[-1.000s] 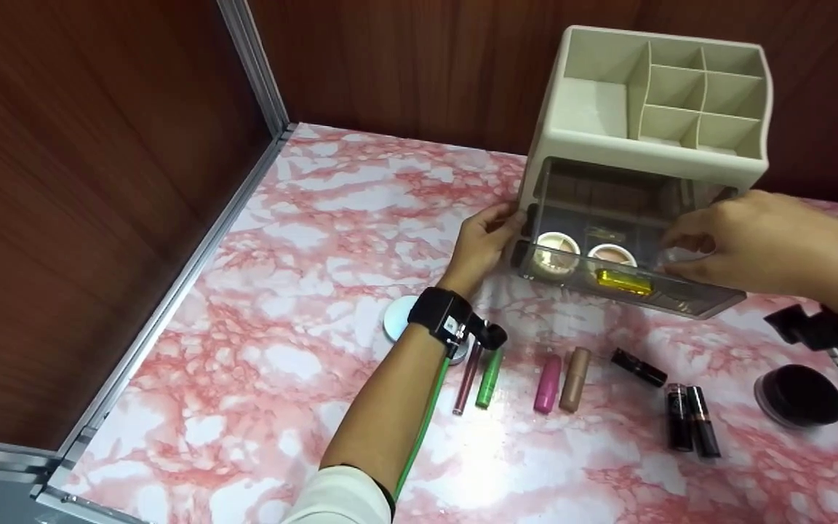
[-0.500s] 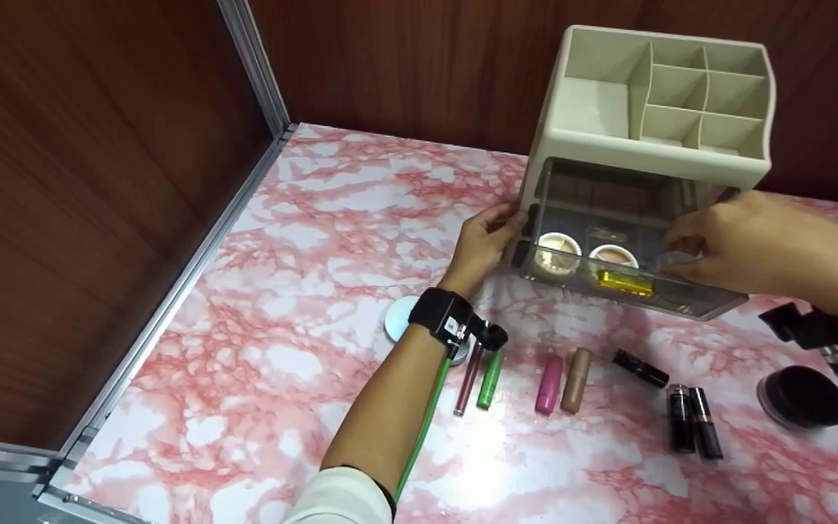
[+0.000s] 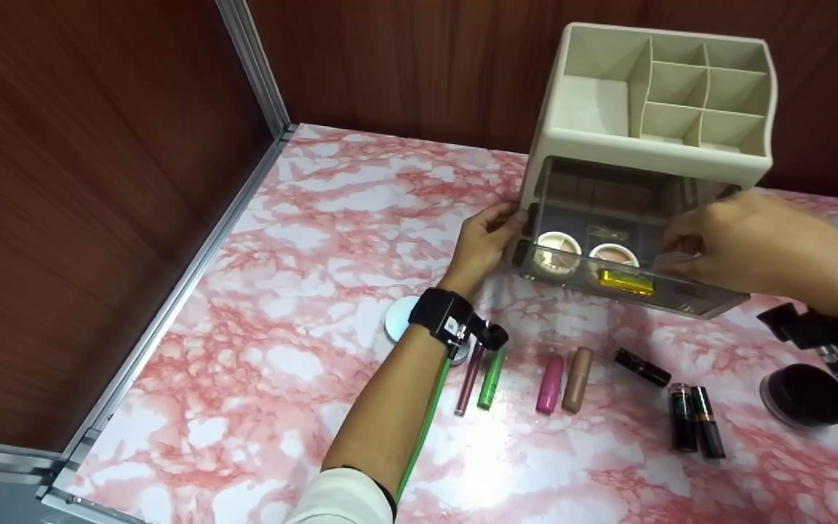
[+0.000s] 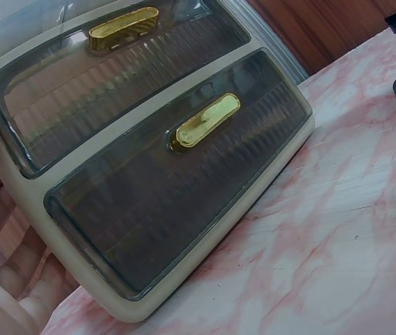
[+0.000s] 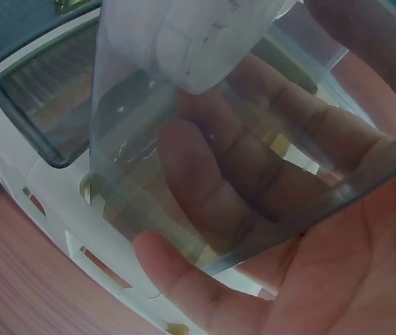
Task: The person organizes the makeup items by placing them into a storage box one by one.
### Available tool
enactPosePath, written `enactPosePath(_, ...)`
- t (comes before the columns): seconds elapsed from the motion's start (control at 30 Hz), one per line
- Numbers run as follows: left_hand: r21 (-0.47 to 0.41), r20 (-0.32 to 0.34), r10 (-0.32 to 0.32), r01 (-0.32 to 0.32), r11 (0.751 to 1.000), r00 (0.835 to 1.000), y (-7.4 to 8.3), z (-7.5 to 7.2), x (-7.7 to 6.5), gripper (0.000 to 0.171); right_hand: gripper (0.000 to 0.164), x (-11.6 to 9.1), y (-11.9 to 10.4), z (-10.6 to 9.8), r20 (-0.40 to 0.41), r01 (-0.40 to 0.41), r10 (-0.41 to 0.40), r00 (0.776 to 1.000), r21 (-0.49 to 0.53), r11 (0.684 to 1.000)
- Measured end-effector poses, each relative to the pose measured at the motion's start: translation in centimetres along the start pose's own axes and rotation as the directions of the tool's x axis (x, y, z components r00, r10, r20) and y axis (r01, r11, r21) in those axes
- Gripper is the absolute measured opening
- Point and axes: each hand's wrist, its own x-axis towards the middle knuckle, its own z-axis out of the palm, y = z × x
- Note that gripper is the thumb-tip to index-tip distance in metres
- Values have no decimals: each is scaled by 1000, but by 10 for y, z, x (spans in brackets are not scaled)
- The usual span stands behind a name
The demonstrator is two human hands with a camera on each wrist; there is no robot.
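A cream cosmetics organizer (image 3: 663, 149) stands at the back, its clear upper drawer (image 3: 703, 302) pulled out. Inside lie two white-rimmed round jars (image 3: 557, 244); a gold handle (image 3: 626, 282) marks the drawer front. My right hand (image 3: 746, 240) reaches in at the drawer's right end, thumb and fingers pinching a whitish round jar (image 5: 191, 42). Part of that jar is hidden by the hand in the head view. On the organizer's left side rests my left hand (image 3: 488, 236), fingers extended along the wall. Two lower drawers (image 4: 177, 167) are shut in the left wrist view.
In front lie a pink tube (image 3: 550, 384), a brown tube (image 3: 577, 380), a green tube (image 3: 491, 380), a thin dark-red pencil (image 3: 468, 382) and several black lipstick-like tubes (image 3: 641, 367). A black round jar (image 3: 806, 395) sits at right. A pale disc (image 3: 398, 318) shows beside the left wrist.
Very little differs. My right fingertips and the whitish jar shift slightly left in the drawer; my left hand stays on the organizer's side.
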Motion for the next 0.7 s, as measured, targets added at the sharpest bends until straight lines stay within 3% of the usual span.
enactPosePath(0.2,10,3,-2,2,1000,1000,0,0,0,35,14,-3,3,3,-47,32,-31,998,29,999)
enactPosePath(0.37,18,-12,-21,22,1000,1000,-1,-1,-2,35,21,-9,5,5,-183,81,-69,981,57,995)
enactPosePath(0.6,25,-3,-18,18,1000,1000,0,-1,-1,35,13,-22,14,3,-374,92,-36,927,134,987)
enactPosePath(0.7,35,-4,-6,6,999,1000,1,-1,0,35,15,-27,19,5,-466,150,-42,884,196,969)
